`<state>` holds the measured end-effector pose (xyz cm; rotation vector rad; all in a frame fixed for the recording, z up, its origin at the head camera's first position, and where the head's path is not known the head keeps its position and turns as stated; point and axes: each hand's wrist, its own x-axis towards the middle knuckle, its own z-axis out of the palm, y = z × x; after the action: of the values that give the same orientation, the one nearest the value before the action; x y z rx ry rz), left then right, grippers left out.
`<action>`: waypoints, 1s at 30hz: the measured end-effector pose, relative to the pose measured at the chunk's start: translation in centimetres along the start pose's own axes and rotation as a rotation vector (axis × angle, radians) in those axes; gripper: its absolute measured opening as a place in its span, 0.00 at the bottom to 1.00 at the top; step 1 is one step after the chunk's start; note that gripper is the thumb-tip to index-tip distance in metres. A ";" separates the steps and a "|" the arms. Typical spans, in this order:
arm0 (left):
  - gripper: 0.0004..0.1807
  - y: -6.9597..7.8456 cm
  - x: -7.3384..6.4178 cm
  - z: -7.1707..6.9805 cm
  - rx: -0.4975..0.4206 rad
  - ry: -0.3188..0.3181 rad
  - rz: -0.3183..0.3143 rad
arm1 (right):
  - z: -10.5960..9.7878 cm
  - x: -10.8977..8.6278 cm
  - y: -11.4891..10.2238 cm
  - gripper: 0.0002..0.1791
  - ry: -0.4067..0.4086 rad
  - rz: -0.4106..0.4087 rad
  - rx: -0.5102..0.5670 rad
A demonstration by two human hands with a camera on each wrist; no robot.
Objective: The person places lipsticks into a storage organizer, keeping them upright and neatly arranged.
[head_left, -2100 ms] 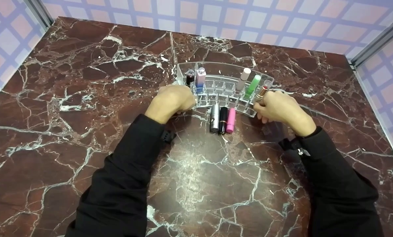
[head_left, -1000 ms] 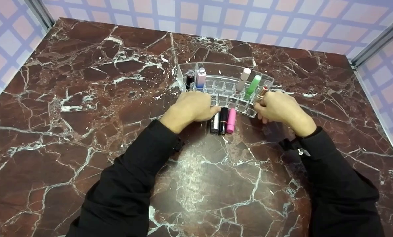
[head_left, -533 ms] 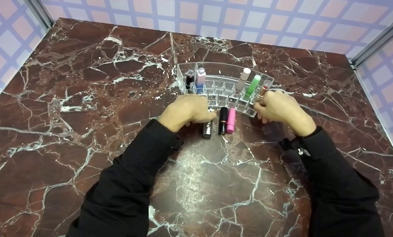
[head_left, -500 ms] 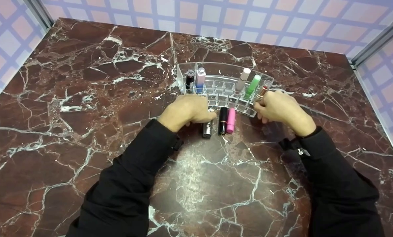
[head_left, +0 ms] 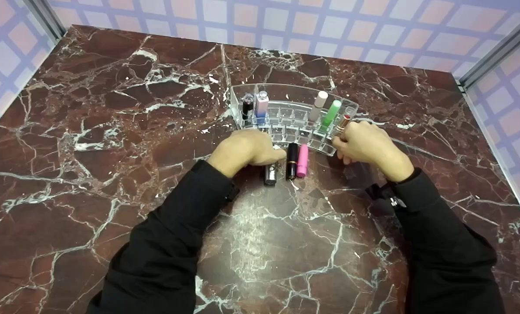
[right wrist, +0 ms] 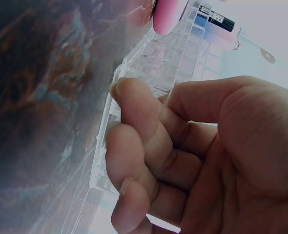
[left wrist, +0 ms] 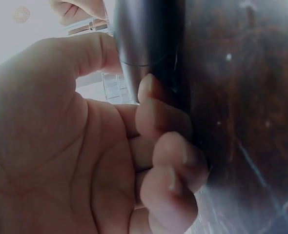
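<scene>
My left hand pinches a silver and black lipstick tube between thumb and fingers; its upper end is hidden under the hand in the head view. Close up in the left wrist view, the tube looks smooth and dark with a thin seam. My right hand grips the right front corner of a clear, curved, tiered lipstick holder, fingers curled at its edge. A black lipstick with a gold band and a pink tube lie side by side before the holder.
Standing in the holder are a dark tube, a pink-blue tube, a pale-capped tube, a green tube and a red-tipped clear one. The marbled table meets checked walls behind.
My left hand has come right from the holder's left end, taken hold of the silver and black lipstick tube and shifted it left, apart from the black one. The right hand stays put.
</scene>
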<state>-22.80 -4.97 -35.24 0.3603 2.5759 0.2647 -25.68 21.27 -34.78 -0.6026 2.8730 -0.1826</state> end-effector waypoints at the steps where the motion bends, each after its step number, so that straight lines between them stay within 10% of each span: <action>1: 0.29 0.0 0.0 0.0 0.012 0.002 0.002 | 0.0 0.0 0.0 0.24 0.003 0.001 -0.004; 30: 0.31 0.4 0.4 0.2 0.064 0.019 -0.021 | 0.0 -0.1 -0.1 0.24 0.014 -0.004 0.002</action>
<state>-22.94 -4.42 -35.49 0.3550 2.6097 0.1789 -25.52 21.27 -34.78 -0.6086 2.8846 -0.1916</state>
